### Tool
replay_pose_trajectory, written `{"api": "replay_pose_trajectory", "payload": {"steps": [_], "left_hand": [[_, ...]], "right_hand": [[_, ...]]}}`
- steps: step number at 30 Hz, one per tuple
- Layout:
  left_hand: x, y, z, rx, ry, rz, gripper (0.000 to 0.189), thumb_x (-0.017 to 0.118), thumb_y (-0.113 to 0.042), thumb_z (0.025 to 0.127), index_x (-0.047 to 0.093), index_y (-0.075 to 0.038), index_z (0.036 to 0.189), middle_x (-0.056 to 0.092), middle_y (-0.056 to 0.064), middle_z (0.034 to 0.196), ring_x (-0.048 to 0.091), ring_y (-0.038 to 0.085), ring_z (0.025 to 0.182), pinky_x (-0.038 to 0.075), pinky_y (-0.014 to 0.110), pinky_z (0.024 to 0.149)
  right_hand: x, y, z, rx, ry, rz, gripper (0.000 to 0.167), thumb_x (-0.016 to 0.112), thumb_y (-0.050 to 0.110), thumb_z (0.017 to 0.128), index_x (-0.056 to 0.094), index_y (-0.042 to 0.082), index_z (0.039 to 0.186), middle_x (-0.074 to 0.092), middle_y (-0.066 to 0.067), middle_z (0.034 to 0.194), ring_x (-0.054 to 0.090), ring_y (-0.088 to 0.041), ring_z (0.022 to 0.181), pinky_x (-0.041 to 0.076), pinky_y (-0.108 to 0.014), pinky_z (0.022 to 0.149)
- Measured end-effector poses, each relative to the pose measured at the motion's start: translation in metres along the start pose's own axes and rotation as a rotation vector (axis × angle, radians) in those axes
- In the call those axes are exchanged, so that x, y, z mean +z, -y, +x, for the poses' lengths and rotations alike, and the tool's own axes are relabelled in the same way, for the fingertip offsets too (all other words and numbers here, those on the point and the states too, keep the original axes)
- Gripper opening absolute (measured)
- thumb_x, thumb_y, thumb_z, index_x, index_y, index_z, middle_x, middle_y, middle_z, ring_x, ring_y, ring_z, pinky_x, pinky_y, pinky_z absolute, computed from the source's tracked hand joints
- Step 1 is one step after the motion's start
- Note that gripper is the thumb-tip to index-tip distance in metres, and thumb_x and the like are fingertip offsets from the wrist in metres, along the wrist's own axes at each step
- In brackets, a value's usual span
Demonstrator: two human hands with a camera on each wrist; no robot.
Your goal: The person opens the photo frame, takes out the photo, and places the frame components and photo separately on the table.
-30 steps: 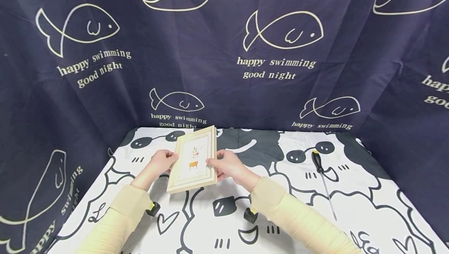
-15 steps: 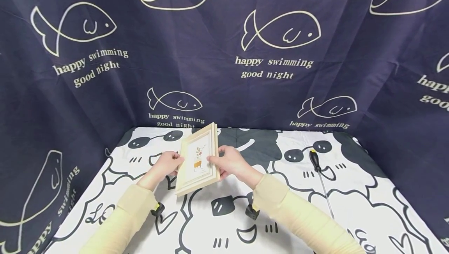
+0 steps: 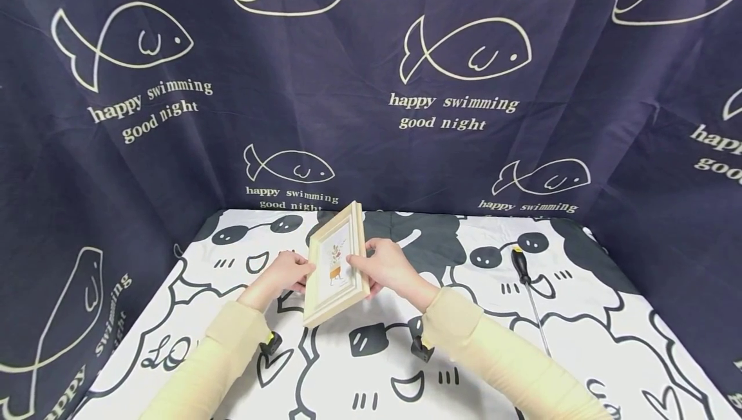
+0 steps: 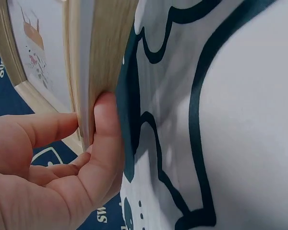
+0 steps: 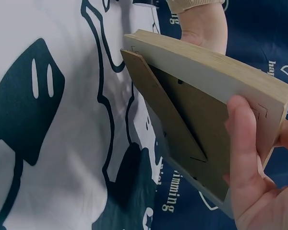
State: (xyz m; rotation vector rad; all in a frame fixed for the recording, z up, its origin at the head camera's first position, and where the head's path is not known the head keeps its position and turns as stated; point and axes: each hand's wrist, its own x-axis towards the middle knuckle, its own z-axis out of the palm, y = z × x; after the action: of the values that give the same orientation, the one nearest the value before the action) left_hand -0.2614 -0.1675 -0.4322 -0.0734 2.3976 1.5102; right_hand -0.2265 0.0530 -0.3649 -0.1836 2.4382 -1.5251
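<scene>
A light wooden picture frame (image 3: 315, 297), with a plant-in-an-orange-pot print inside, is held tilted above the table by both hands. My left hand (image 3: 288, 272) grips its left edge, thumb on the front and fingers behind, as the left wrist view also shows on the frame's wooden side (image 4: 108, 48). On the opposite edge my right hand (image 3: 391, 267) pinches it, thumb on the front. From the right wrist view, the back appears: a brown backing board (image 5: 201, 129) and a stand leg (image 5: 158, 98) angled out from it. Fingers of the right hand (image 5: 247, 158) press on the back near one corner.
A screwdriver (image 3: 522, 267) with a black handle and long metal shaft lies on the right of the table. A white cloth with black cartoon drawings (image 3: 336, 381) covers the table. Dark blue curtain (image 3: 371, 149) stands behind and at both sides.
Both hands have shifted a little to the right with the picture frame. Its front has turned further toward the right, so it looks narrower. The screwdriver stays on the table.
</scene>
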Motion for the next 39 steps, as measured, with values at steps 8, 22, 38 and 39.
{"api": "replay_pose_trajectory", "payload": {"steps": [8, 22, 38, 39], "left_hand": [[0.007, -0.002, 0.003, -0.006, 0.031, -0.058, 0.024, 0.053, -0.007, 0.093, 0.057, 0.015, 0.103, 0.066, 0.015, 0.076, 0.064, 0.014, 0.06, 0.057, 0.03, 0.061], [0.02, -0.009, 0.01, 0.014, 0.061, -0.106, 0.029, 0.051, -0.006, 0.093, 0.052, 0.014, 0.114, 0.064, 0.016, 0.082, 0.064, 0.016, 0.064, 0.058, 0.033, 0.063], [0.03, -0.043, 0.017, 0.006, 0.168, 0.019, 0.025, 0.046, -0.009, 0.093, 0.058, 0.012, 0.1, 0.064, 0.018, 0.077, 0.068, 0.024, 0.066, 0.058, 0.036, 0.066], [0.03, -0.047, 0.017, 0.01, 0.17, 0.047, 0.026, 0.046, -0.01, 0.094, 0.058, 0.012, 0.1, 0.064, 0.02, 0.079, 0.068, 0.026, 0.067, 0.058, 0.036, 0.066]], "right_hand": [[-0.002, 0.005, -0.001, -0.08, -0.085, -0.159, 0.031, 0.061, 0.028, 0.086, 0.06, -0.001, 0.096, 0.06, -0.008, 0.048, 0.056, -0.02, 0.032, 0.05, -0.041, 0.038], [-0.005, 0.017, -0.006, -0.17, -0.172, -0.308, 0.025, 0.059, 0.026, 0.084, 0.065, 0.003, 0.093, 0.058, -0.004, 0.046, 0.051, -0.014, 0.027, 0.044, -0.031, 0.03], [-0.013, 0.023, -0.008, -0.217, -0.256, -0.474, 0.028, 0.063, 0.022, 0.079, 0.068, 0.002, 0.098, 0.064, -0.007, 0.058, 0.05, -0.007, 0.029, 0.042, -0.026, 0.03], [-0.013, 0.023, -0.008, -0.22, -0.26, -0.488, 0.026, 0.063, 0.022, 0.078, 0.068, 0.002, 0.095, 0.064, -0.006, 0.057, 0.049, -0.007, 0.029, 0.042, -0.026, 0.03]]}}
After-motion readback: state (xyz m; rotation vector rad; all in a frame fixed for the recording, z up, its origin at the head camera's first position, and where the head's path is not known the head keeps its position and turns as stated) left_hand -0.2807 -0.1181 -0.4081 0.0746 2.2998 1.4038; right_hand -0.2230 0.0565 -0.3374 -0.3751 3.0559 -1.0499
